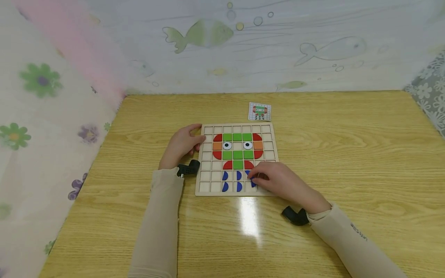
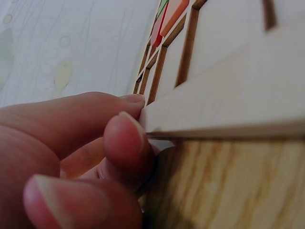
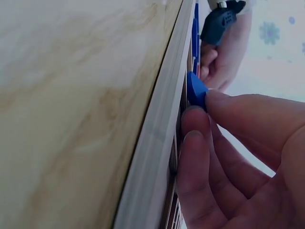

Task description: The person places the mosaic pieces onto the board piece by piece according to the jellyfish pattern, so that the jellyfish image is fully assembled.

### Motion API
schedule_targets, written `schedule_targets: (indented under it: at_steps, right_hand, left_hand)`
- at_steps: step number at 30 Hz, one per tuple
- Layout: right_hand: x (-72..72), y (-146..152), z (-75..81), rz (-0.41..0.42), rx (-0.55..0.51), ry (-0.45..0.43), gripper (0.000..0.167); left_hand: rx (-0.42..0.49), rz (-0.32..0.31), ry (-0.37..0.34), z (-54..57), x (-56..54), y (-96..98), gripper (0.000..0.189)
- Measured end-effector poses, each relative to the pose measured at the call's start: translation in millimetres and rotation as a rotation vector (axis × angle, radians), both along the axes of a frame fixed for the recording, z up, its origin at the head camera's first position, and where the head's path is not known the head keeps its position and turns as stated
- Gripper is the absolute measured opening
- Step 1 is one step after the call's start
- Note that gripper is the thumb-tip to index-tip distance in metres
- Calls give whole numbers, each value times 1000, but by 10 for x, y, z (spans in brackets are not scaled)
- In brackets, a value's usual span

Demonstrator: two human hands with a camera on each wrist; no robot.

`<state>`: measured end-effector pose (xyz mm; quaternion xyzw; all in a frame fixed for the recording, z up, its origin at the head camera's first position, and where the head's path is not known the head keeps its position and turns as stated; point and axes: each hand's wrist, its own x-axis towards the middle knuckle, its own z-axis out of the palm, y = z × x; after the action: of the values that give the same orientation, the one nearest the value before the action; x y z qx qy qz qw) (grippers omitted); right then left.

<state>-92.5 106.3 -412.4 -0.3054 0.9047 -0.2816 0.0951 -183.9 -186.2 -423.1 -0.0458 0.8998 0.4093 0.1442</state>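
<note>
A wooden grid board (image 1: 205, 187) lies flat on the table, with flat coloured pieces set in its cells. Red quarter-rounds (image 1: 257, 155), green squares (image 1: 238, 165), orange squares (image 1: 258, 145) and two round eye pieces (image 1: 247, 145) form a face-like figure. Below it sit blue half-rounds (image 1: 239, 175) in two columns. My right hand (image 1: 274, 175) pinches a blue half-round (image 3: 196, 90) between thumb and finger, tilted close over the lower right cells. Its fingers partly hide the blue there. My left hand (image 1: 182, 144) touches the board's left edge with its fingertips, fingers loosely bent.
A small picture card (image 1: 259, 111) showing a similar figure lies behind the board. The wooden table (image 1: 347, 154) meets a wall (image 1: 278, 58) painted with fish at its back. Black wrist devices (image 1: 295, 216) sit below both hands.
</note>
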Motion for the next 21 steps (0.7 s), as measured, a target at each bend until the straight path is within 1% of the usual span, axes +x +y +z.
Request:
schedule_targets:
  at_steps: [5,14,21]
  right_hand:
    - [5,-3,-13,17,9,24,8]
    - [13,-11,-2,24,43,1,10]
    - [39,-21,21,48,77,-45,11]
  left_hand:
    - [-3,-6,5,-3,0,3,56]
    - [-17,-6,6,-6,-13,8,55]
    - [-10,-8,0,-9,-16,6,54]
